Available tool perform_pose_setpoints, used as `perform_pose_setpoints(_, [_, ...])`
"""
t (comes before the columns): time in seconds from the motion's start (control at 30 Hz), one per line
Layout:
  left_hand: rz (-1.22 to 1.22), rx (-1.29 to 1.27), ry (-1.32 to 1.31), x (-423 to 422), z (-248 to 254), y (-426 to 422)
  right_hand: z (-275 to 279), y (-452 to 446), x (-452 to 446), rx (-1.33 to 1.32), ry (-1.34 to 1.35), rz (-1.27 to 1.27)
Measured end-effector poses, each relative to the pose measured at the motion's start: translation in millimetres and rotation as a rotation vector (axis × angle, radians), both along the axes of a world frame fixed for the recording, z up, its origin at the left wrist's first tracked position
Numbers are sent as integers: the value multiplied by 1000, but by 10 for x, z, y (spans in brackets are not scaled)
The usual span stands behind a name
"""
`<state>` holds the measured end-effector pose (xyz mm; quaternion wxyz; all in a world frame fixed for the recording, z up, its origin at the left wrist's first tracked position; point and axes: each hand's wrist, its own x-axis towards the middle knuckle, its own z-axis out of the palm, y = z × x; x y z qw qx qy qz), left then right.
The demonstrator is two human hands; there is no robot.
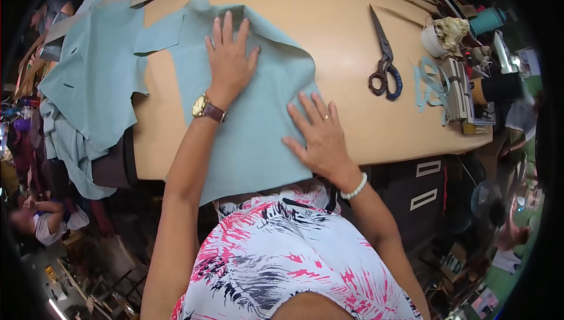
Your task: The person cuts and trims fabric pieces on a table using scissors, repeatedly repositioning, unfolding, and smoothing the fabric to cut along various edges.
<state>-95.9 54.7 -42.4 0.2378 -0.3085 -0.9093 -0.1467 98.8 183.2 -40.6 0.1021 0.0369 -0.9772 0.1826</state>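
A light blue-green piece of leather or fabric [252,144] lies on the table in front of me, its near edge hanging over the table's front. My left hand [230,56] rests flat on its upper part with the fingers spread. Lower down, at the right edge of the sheet, my right hand [320,141] lies with fingers apart. Behind the left fingertips the sheet's far edge is raised and curled. A small rectangular blue-green piece [161,34] touches its upper left side. Neither hand grips anything.
Large scissors [385,61] lie on the table [346,14] to the right. Beyond them are blue-green strips [435,85], a white cup [433,41] and a black roll [499,88]. More blue-green pieces [97,73] drape over the left side. People are in the background.
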Motion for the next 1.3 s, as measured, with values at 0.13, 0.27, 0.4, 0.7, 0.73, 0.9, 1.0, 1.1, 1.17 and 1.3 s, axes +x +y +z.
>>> perform_pose_setpoints(0.13, [-82,0,-64,241,-137,-95,43,-247,330,-40,-73,-61])
perform_pose_setpoints(0.27, [-138,-5,-105,-36,-198,53,136,-210,298,-34,-79,-127])
perform_pose_setpoints(0.4, [-75,-18,-107,-682,-254,393,6,-174,126,13,-106,-112])
perform_pose_setpoints(0.7, [122,174,-137,-1562,-255,817,40,-266,-224,9,-50,-172])
perform_pose_setpoints(0.73, [92,174,-92,-1558,-275,810,43,-265,-179,5,-63,-160])
perform_pose_setpoints(0.9, [-174,36,-93,-1215,-244,686,54,-5,29,-49,-83,-149])
perform_pose_setpoints(1.0, [-113,-173,-168,-1217,-373,607,73,533,-56,96,171,-375])
perform_pose_setpoints(1.1, [-102,-157,-178,-1315,-322,652,198,1025,-192,146,198,-631])
perform_pose_setpoints(1.17, [-55,-200,-217,-1259,-238,684,176,1164,-256,180,72,-688])
perform_pose_setpoints(1.3, [-111,-259,55,-849,6,639,237,1285,-353,94,-27,-738])
